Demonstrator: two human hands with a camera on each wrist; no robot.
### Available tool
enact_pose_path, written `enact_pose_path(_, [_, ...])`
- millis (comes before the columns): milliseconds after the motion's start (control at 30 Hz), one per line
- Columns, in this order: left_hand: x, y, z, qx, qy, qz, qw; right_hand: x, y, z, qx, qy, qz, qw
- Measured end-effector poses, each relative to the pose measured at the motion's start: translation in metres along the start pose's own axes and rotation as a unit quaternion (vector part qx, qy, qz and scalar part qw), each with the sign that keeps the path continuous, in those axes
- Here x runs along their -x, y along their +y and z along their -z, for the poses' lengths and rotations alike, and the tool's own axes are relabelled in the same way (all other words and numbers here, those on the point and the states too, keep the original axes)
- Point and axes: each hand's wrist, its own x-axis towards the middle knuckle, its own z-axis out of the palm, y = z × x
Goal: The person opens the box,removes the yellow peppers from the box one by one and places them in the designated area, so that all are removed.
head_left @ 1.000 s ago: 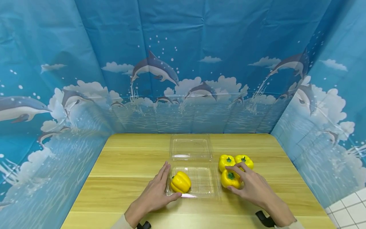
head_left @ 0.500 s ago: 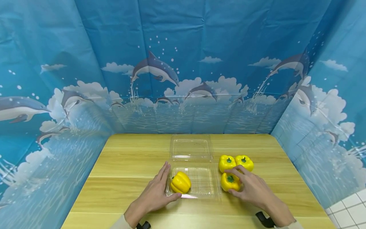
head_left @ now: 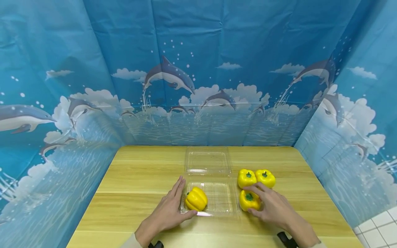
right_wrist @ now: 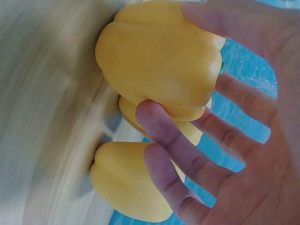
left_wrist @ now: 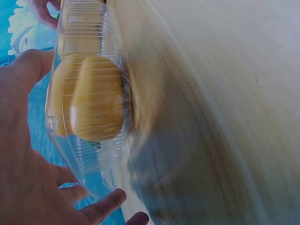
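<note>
A yellow bell pepper (head_left: pixel 196 199) lies on its side in the left part of a clear plastic clamshell box (head_left: pixel 221 198). My left hand (head_left: pixel 167 210) rests against the box's left front corner, fingers straight along the left side and thumb by the front edge. Just right of the box, my right hand (head_left: pixel 271 205) grips another yellow bell pepper (head_left: pixel 248 201), which stands stem up. In the right wrist view, the thumb and fingers lie around that pepper (right_wrist: pixel 159 56). Behind it stand two more peppers, one at left (head_left: pixel 246 178) and one at right (head_left: pixel 265 178).
The box's clear lid (head_left: pixel 207 161) is folded back flat toward the far table edge. Everything sits on a light wooden table (head_left: pixel 139 172). A blue dolphin-print curtain (head_left: pixel 198 127) closes off the back and both sides.
My right hand has drawn the front pepper slightly toward me, which leaves a gap to the two peppers behind. The left hand and the box stay in place.
</note>
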Motion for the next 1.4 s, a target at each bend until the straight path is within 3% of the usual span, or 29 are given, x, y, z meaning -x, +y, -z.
enact_pose_path(1067, [0.003,0.001,-0.007,0.013,0.008,0.001,0.9999,0.008,-0.008,0.005,0.029,-0.002,-0.006,0.9995])
enact_pose_path(1400, [0.004,0.002,-0.005,0.018,0.010,0.005,0.9998,0.009,-0.013,0.008,0.070,0.050,0.005,0.9962])
